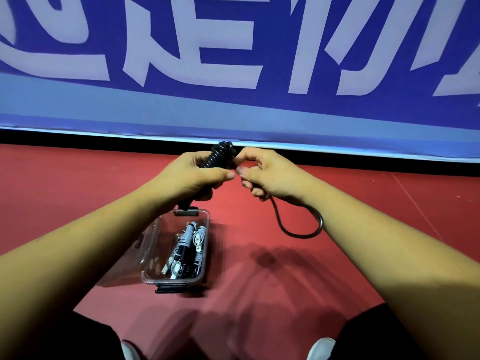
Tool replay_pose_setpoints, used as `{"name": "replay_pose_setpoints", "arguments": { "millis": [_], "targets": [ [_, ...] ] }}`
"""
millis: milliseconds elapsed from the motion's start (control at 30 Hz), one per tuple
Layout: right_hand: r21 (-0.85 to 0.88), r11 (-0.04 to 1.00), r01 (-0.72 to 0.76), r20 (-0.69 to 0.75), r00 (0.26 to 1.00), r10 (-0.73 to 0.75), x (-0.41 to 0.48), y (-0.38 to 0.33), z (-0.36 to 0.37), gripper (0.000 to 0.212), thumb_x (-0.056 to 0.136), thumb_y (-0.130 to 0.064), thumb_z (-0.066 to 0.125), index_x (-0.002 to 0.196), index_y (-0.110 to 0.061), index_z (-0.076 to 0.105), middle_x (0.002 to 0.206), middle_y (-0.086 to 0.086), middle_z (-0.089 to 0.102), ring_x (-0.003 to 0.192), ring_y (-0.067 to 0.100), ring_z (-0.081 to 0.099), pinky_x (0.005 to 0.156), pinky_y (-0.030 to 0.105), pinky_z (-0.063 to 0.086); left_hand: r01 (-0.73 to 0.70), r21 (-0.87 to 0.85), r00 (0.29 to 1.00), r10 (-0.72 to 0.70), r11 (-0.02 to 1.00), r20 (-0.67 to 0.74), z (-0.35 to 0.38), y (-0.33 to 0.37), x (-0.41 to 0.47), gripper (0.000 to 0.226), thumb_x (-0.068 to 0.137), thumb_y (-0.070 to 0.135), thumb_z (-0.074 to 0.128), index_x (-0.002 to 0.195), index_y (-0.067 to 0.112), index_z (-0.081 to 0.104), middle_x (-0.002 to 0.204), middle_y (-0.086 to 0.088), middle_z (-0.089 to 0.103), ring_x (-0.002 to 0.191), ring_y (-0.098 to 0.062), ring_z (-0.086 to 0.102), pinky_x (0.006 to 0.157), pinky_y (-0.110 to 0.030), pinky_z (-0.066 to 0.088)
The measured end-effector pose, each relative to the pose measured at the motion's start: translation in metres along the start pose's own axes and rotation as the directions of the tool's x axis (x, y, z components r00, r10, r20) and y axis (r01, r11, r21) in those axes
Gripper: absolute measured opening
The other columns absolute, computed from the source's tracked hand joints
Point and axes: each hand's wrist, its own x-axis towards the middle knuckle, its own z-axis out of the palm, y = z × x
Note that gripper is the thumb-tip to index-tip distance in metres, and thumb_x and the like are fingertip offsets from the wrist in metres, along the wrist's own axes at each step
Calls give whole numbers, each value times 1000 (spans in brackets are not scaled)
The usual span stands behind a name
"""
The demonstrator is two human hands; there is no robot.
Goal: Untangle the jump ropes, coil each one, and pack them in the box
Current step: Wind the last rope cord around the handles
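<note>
1. L hand [192, 175] - fingers curled round the black jump rope [217, 157], wound coils poking out above the knuckles.
2. R hand [270, 175] pinches the rope betw. thumb & forefinger, thumb tip touching the L thumb tip; slack tail [298, 226] loops down below the R fingers.
3. Clear box [171, 280] on the floor below the L fingers - white ropes [197, 237] coiled inside.

black rope [217, 157]: part-coiled, raised | clear box [175, 279]: open, coiled ropes [185, 246] inside
</note>
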Motion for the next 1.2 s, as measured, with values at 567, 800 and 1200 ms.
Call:
{"name": "replay_pose_setpoints", "arguments": {
  "millis": [567, 800, 1200],
  "targets": [
    [-668, 741, 73, 113, 994, 4, 2, -15, 39, 37, 101, -21, 39, 93, 6, 62, 71, 16, 55, 62, 24, 43, 58, 33, 38, 234, 444, 924, -57, 865, -377, -20, -31, 28, 11, 79, 9, 63, 73, 18, 61, 59, -4, 54, 46, -21, 47, 40, -20, 37],
    [-716, 640, 279, 236, 959, -154, -12, -28, 33, 34, 92, -13, 53, 62, -6, 39, 55, 5, 30, 48, 16, 23, 48, 31, 20, 257, 852, 916, 165, 456, -365, -12, -37, 24, 24, 83, 30, 62, 106, 33, 63, 96, -4, 70, 91, -34, 65, 68, -33, 46],
    [-393, 898, 198, -55, 970, -237, -4, -18, 3, 22, 89, -22, 68, 84, -8, 51, 53, -3, 53, 44, 10, 44, 48, 21, 36, -273, 856, 962, 95, 439, 258, 0, -5, 3, 32, 81, 20, 71, 70, 36, 45, 49, 14, 53, 52, 0, 53, 54, -14, 33]
  ]
}}
